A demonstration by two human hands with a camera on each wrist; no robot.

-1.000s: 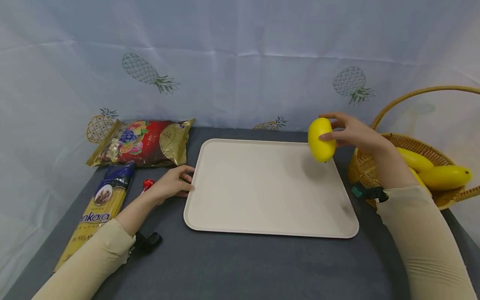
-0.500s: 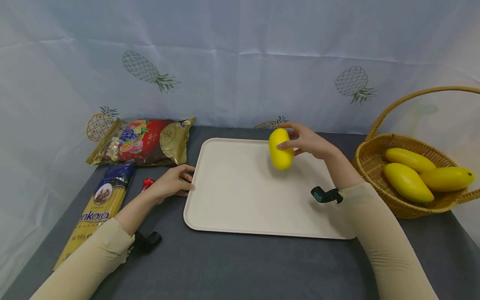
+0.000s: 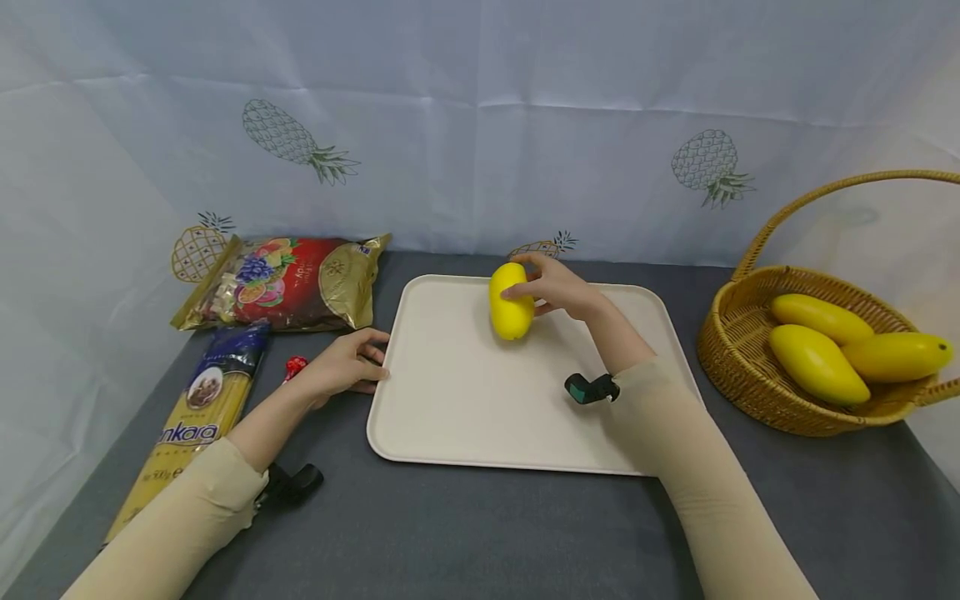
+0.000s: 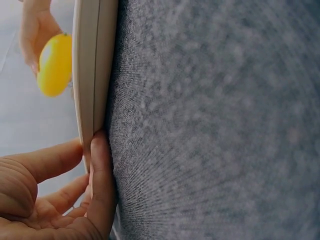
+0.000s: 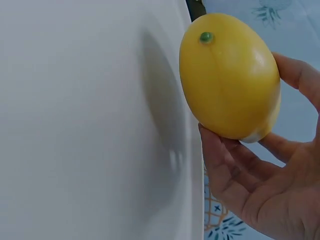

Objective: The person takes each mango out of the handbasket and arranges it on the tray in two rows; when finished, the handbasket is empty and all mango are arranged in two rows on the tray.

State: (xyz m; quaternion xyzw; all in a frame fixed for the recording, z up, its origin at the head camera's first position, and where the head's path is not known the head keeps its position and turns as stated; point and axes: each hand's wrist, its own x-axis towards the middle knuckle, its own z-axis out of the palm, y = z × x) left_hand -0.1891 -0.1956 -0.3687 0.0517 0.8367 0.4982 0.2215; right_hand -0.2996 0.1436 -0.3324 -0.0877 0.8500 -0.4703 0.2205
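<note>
The right hand (image 3: pixel 557 292) grasps a yellow mango (image 3: pixel 508 323) between thumb and fingers and holds it upright over a cream rectangular tray (image 3: pixel 480 408). The mango is above the far half of the tray, near its far edge and slightly left of the middle; in the right wrist view its green-tipped end faces the camera, and a shadow falls on the tray apart from it. The left hand (image 3: pixel 343 364) pinches the tray's left edge, the thumb against the rim and a finger low on its side, next to the dark grey cloth of the counter (image 3: pixel 480 533).

By the counter's right edge stands a wicker basket (image 3: pixel 757 392) with a tall arched handle; three more mangoes (image 3: pixel 817 364) lie inside. At the far left corner lies a red and gold bag of candy (image 3: pixel 288 283). A yellow and blue spaghetti packet (image 3: pixel 195 417) stretches along the left edge, partly covered by the left sleeve (image 3: pixel 172 525). Between the packet and the left hand a small red object (image 3: pixel 296 367) is half hidden. A pineapple-print cloth (image 3: pixel 525 167) hangs behind the far edge.
</note>
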